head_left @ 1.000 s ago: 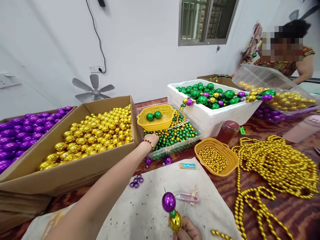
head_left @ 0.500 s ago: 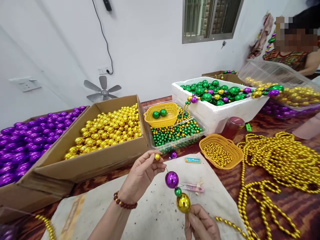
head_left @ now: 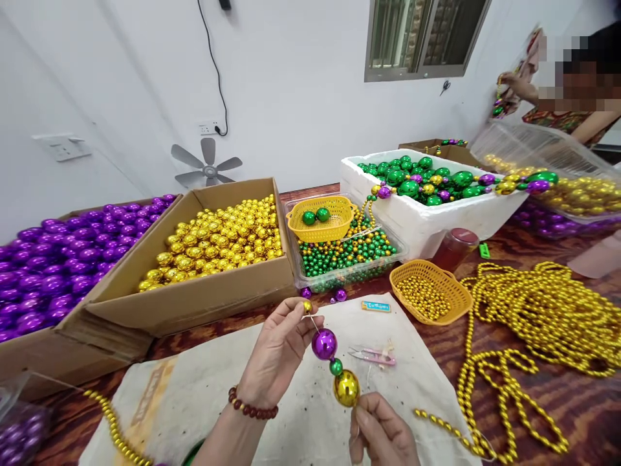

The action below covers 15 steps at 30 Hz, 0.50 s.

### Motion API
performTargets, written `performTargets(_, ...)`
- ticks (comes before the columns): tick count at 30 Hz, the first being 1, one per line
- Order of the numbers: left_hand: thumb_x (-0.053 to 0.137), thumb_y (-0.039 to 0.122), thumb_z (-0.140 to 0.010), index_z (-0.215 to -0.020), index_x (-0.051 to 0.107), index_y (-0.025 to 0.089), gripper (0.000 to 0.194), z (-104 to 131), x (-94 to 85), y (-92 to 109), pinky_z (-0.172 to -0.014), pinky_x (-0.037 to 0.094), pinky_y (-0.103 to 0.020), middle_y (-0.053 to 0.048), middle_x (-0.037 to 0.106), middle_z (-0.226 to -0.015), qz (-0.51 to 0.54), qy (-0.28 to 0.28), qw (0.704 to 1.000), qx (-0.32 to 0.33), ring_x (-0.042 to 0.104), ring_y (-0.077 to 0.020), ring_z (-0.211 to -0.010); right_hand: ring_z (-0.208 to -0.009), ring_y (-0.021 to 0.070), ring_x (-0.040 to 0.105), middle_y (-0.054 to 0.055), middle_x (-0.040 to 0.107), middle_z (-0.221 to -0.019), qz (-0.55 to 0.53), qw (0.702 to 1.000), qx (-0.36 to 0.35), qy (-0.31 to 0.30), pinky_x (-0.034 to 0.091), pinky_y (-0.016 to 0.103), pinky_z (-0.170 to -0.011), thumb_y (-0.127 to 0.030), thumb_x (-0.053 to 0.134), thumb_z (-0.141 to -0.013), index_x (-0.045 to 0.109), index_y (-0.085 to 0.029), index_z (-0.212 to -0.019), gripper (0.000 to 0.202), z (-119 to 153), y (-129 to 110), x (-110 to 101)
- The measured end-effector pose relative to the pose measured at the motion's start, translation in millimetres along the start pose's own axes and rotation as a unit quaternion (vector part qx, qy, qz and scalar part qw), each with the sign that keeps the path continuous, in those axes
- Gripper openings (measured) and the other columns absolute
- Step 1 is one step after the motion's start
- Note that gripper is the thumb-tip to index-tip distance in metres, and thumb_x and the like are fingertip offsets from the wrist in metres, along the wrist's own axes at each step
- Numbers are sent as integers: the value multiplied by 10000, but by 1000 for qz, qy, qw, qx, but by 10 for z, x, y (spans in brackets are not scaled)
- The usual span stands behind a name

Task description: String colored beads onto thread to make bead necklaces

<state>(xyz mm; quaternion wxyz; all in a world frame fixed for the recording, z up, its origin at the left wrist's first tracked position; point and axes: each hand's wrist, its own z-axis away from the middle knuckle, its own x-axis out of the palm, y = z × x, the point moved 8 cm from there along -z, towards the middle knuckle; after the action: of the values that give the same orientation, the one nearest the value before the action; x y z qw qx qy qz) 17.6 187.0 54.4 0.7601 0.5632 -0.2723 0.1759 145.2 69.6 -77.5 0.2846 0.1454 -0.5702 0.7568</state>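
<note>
Over a pale cloth [head_left: 218,382] on the near part of the worktop [head_left: 589,404], the left hand [head_left: 274,353] has its thumb and forefinger closed on a small gold bead [head_left: 307,307]. From just under that bead, a thin needle-like shaft [head_left: 315,323] runs into the purple ball [head_left: 324,343] of a short bead string. Below it come a small green bead [head_left: 336,367] and a large gold ball [head_left: 346,388]. The right hand [head_left: 381,430] pinches the lower end of this bead string, its fingertips touching the underside of the gold ball. A dark red bracelet [head_left: 252,408] circles the left wrist.

On the cloth, to the right of the bead string, lie pink-handled snips [head_left: 373,356]; a blue packet [head_left: 376,306] rests by the cloth's far edge. Just beyond the cloth's far right corner, an orange basket [head_left: 466,304] holds tiny gold beads, and long gold bead strands [head_left: 548,317] pile up toward the worktop's right side.

Toward the worktop's far edge, a clear tray [head_left: 349,281] contains green and gold beads, with a yellow basket [head_left: 320,233] bearing two green balls on top. Left of it stands a cardboard box [head_left: 208,301] of gold balls; right of it, a white foam box [head_left: 388,210] of green ones.
</note>
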Motion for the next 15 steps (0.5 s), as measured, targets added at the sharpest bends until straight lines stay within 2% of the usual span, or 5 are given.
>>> performTargets(6,615,223,-875,-983,609,186,114,-17,-17,2,-754,495,-277,-13,637,-931,-51,-1,998,34,660,-160,-813,-391,56,482,-25,544,-562,-15,1000,10,6,308,175,-440,-475,776,-714,589,-136,-634,395,-18,49,-24)
performTargets(10,645,195,-852,-1143,593,194,296,-6,-69,-5,-841,473,-271,-44,652,-996,-117,7,989,86,638,-159,-906,-351,44,476,-40,540,-558,-55,997,48,2,270,158,-403,-461,803,-687,568,-136,-638,404,-38,166,22)
performTargets(12,647,200,-852,-1172,591,182,326,17,-99,-115,-856,468,-263,-64,654,-1016,-121,7,990,74,624,-169,-970,-341,39,471,-44,538,-549,-68,996,56,-2,254,151,-392,-464,808,-679,557,-134,-631,417,-50,233,63)
performTargets(15,604,283,-884,-1136,606,192,268,58,-146,-384,-849,492,-296,-77,635,-1080,-62,21,997,28,611,-201,-1039,-344,33,459,-43,549,-559,-75,995,69,4,270,146,-386,-474,801,-681,552,-132,-640,425,-53,367,116)
